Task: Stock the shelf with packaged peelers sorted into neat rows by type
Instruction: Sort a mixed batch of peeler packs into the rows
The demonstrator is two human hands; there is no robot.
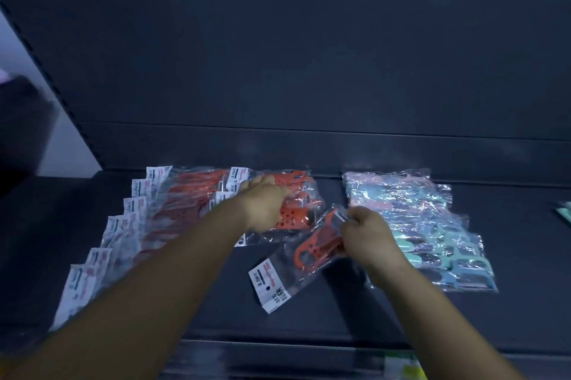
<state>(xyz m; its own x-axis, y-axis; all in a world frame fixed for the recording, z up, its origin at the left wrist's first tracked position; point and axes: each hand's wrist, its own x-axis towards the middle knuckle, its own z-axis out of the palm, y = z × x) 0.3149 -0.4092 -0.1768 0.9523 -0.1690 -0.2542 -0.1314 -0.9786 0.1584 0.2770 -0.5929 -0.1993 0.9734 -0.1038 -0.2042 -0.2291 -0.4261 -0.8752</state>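
Observation:
On the dark shelf (pixel 309 311) a row of orange packaged peelers (pixel 148 219) overlaps from front left to back. A second, shorter row of orange packs (pixel 296 194) lies in the middle, and my left hand (pixel 265 206) rests on top of it, fingers reaching over the packs. My right hand (pixel 364 237) pinches the clear end of one orange peeler pack (pixel 296 262), which lies slanted with its white label toward the front. To the right lies a row of teal and blue packaged peelers (pixel 426 225).
The shelf's dark back panel (pixel 309 70) rises behind the rows. A teal item (pixel 564 212) shows at the far right edge. A dark blurred object (pixel 21 126) sits at the left. A yellow-green label (pixel 401 367) shows below the shelf's front edge.

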